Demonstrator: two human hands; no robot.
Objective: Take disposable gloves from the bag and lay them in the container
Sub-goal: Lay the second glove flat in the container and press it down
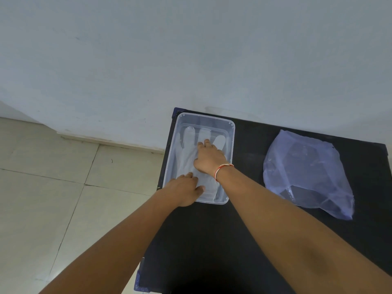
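Observation:
A clear plastic container (232, 132) sits at the far left corner of a black table (212, 240). A translucent disposable glove (187, 149) lies flat inside it, fingers pointing away from me. My right hand (210, 159) presses down on the glove's palm area with fingers spread. My left hand (184, 188) rests flat on the glove's cuff end at the container's near edge. A bluish translucent plastic bag (307, 172) lies crumpled on the table to the right, apart from both hands.
A pale wall runs behind the table. Tiled floor (53, 187) lies to the left, and the table's left edge runs just beside the container. A thread bracelet (222, 169) circles my right wrist.

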